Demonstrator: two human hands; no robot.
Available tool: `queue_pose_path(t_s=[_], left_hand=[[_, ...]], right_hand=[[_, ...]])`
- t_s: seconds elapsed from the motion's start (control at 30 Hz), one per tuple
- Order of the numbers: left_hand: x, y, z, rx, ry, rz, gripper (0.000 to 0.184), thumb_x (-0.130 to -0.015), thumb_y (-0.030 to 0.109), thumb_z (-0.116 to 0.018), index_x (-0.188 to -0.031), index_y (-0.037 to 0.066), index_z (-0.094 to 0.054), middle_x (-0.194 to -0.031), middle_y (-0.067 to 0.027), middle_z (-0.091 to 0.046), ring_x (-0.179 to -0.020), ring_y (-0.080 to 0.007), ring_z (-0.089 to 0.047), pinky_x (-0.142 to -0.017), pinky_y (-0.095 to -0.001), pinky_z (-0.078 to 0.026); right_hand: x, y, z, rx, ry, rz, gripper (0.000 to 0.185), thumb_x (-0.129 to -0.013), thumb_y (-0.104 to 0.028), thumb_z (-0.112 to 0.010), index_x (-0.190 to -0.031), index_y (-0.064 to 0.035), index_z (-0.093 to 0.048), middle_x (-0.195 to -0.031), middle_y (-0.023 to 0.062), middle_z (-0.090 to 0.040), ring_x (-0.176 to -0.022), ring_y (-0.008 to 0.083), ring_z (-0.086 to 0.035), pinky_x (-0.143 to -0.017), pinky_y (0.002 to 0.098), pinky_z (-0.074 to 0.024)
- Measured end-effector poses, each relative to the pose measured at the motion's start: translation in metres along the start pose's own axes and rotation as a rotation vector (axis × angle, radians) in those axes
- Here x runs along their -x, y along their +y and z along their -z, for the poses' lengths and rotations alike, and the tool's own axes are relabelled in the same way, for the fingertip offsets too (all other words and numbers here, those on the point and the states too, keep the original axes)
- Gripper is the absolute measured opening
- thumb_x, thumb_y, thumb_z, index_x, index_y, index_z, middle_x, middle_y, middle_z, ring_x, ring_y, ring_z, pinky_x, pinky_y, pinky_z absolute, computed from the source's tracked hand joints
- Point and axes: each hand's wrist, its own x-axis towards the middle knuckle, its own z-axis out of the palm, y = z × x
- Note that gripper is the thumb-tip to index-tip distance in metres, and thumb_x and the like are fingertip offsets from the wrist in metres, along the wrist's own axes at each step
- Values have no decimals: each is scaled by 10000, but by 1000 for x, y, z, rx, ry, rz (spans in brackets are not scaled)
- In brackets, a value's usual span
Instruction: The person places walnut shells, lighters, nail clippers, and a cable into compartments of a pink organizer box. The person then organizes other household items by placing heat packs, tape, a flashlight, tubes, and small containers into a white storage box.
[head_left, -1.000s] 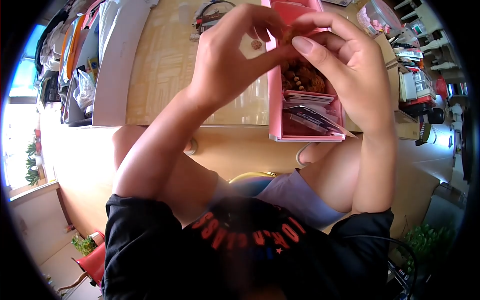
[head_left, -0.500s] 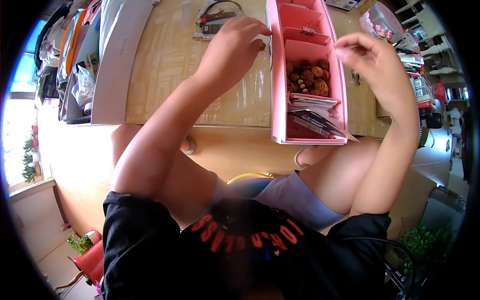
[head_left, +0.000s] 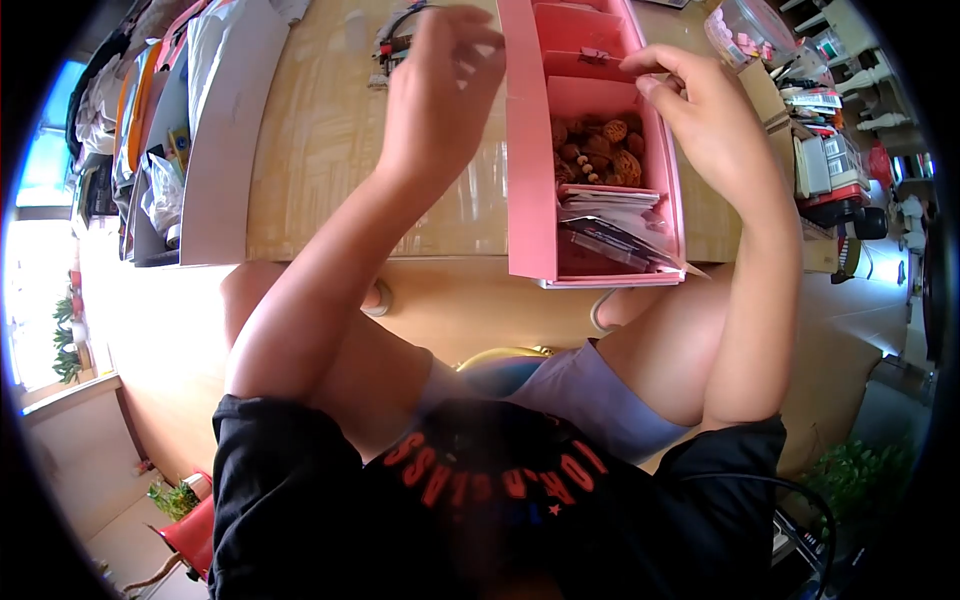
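Note:
A long pink divided box (head_left: pixel 530 180) stands before me. Brown carved beads and walnut-like nuts (head_left: pixel 610 150) fill one compartment. In front of them, cards and flat packets (head_left: pixel 615 225) are stacked, one corner poking past the rim. A dark binder clip (head_left: pixel 592 56) sits at a divider farther back. My left hand (head_left: pixel 445 90) is left of the box with bent fingers, too smeared to tell whether they hold anything. Over the box's right rim is my right hand (head_left: pixel 695 105), thumb and forefinger apart, nothing visible between them.
Behind my left hand lies a small item with a black cable (head_left: pixel 390 45). A white bin (head_left: pixel 225 130) of bags and folders stands at the left. A clear round tub (head_left: pixel 750 35) and stacked boxes (head_left: pixel 825 165) are at the right. The table's front edge (head_left: pixel 450 258) runs above my knees.
Both hands have shifted left, the left hand also away from the box. More of the box's left wall shows. A small brown bead by my left fingers is no longer visible.

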Motion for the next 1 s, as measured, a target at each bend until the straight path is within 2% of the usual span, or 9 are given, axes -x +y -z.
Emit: queue_pose_path(t_s=[0.17,0.27,0.33,0.4,0.5,0.6,0.77,0.87,1.0], left_hand=[[2,11,10,19,-133,107,204,-993,60,-642,-1194,29,-627,-1111,-74,-680,-879,-108,-645,-793,-275,-541],[-1,-35,9,-75,-231,217,211,-985,76,-655,-1190,29,-634,-1076,-63,-682,-912,-102,-639,-764,-268,-535],[0,-36,10,-239,-377,141,272,-945,112,-697,-1203,53,-634,-1016,-100,-670,-930,-222,-640,-820,-380,-536],[8,-20,14,-406,-487,31,343,-917,154,-749,-1223,64,-624,-1136,-142,-631,-1081,-322,-593,-953,-456,-496],[30,-4,19,-639,-483,-53,449,-868,199,-808,-1258,79,-619,-1289,-166,-559,-1234,-376,-486,-1045,-466,-442],[27,12,33,-714,-602,86,517,-837,207,-834,-1291,95,-614,-1366,-168,-493,-1297,-397,-416,-1099,-473,-404],[7,16,63,-666,-593,139,552,-808,178,-837,-1310,125,-614,-1337,-136,-524,-1301,-361,-448,-1110,-463,-401],[-1,6,80,-708,-602,193,461,-850,153,-788,-1281,124,-627,-1260,-145,-573,-1283,-350,-497,-1087,-436,-419],[-9,-7,93,-665,-604,258,400,-887,138,-752,-1267,116,-628,-1194,-150,-600,-1152,-312,-581,-1011,-414,-462]], right_hand=[[1,1,-9,-42,6,40,216,-977,-93,-599,-1145,20,-674,-1037,222,-726,-944,363,-704,-861,404,-531],[3,1,-12,-4,5,47,206,-976,-79,-588,-1131,19,-682,-1029,228,-721,-948,364,-703,-870,408,-530],[5,-3,-12,-6,5,64,202,-972,-65,-577,-1122,17,-685,-1017,233,-715,-935,370,-697,-866,413,-528],[6,1,-11,-5,-2,119,201,-961,-43,-560,-1102,22,-688,-994,238,-708,-916,368,-694,-856,414,-527],[5,8,-9,-1,-63,179,208,-933,2,-526,-1051,39,-693,-946,241,-702,-881,353,-692,-833,409,-530],[5,4,-1,-7,-153,133,219,-904,36,-499,-1000,56,-695,-905,236,-700,-857,331,-693,-805,405,-534],[7,5,1,-66,-163,155,221,-893,45,-489,-976,69,-692,-889,223,-707,-844,314,-694,-785,403,-536],[10,2,4,-60,-206,129,212,-900,32,-501,-990,72,-689,-892,219,-714,-848,314,-699,-802,396,-539],[8,8,1,-77,-182,146,205,-915,10,-517,-1008,74,-688,-949,217,-720,-906,312,-703,-843,392,-537]])
